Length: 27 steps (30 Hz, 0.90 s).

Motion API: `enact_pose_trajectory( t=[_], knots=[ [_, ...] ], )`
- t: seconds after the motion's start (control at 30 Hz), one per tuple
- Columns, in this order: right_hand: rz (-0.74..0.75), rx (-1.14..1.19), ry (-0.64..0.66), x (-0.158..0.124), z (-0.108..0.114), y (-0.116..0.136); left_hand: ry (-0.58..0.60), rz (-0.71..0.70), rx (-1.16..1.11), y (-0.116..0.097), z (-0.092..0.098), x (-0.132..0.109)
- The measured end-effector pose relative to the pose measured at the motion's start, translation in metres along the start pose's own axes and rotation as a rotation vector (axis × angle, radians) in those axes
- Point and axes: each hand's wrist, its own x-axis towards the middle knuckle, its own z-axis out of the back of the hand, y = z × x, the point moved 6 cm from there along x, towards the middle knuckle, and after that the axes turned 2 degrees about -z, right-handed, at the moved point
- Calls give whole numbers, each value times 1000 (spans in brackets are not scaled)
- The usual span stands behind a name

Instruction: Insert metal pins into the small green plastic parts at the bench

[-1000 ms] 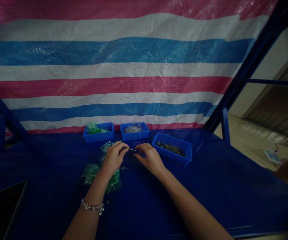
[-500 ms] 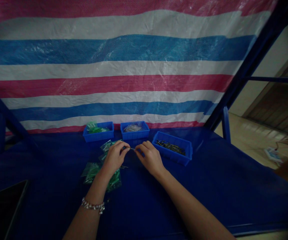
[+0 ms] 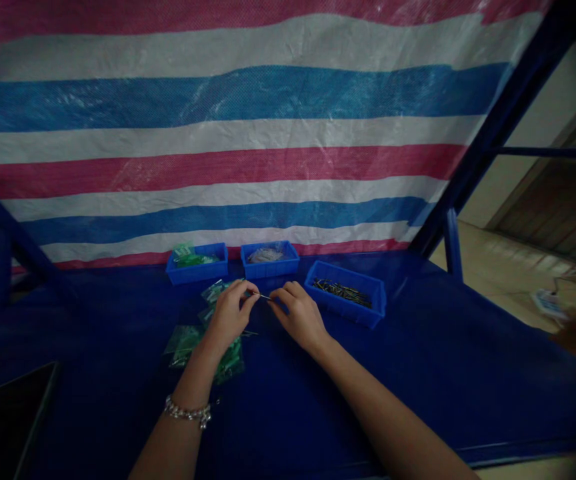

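My left hand [image 3: 229,315] pinches one end of a thin metal screw [image 3: 263,296] above the blue table [image 3: 418,347]. My right hand [image 3: 299,315] has its fingers closed at the screw's other end, touching it. Small clear bags with green parts [image 3: 203,343] lie under and beside my left wrist. A blue bin of dark screws [image 3: 346,301] stands just right of my right hand.
Two more blue bins stand at the back: one with green parts [image 3: 197,262], one with clear bags [image 3: 269,259]. A striped tarp [image 3: 228,133] hangs behind them. A dark flat slab [image 3: 3,420] lies at the near left. Blue frame posts [image 3: 473,167] rise at the right.
My right hand has moved left to meet the screw tip held by my left hand; a second ago it was apart with fingers looser. The left hand has barely moved.
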Motion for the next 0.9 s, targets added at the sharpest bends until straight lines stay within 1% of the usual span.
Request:
enact_pose_trajectory(
  t=[0.17,0.4,0.6,0.8,0.9],
  knots=[
    [1,19,-27,0,3,1,7,6,21,2,-1,0],
    [3,-1,2,0,3,2,2,10,44,1,1,-1],
    [17,19,-39,0,6,2,23,11,45,4,-1,-1],
    [25,0,-25,0,5,2,0,-2,34,3,0,-1],
    [20,4,-36,0,6,2,19,-6,44,3,-2,-1]
  ],
)
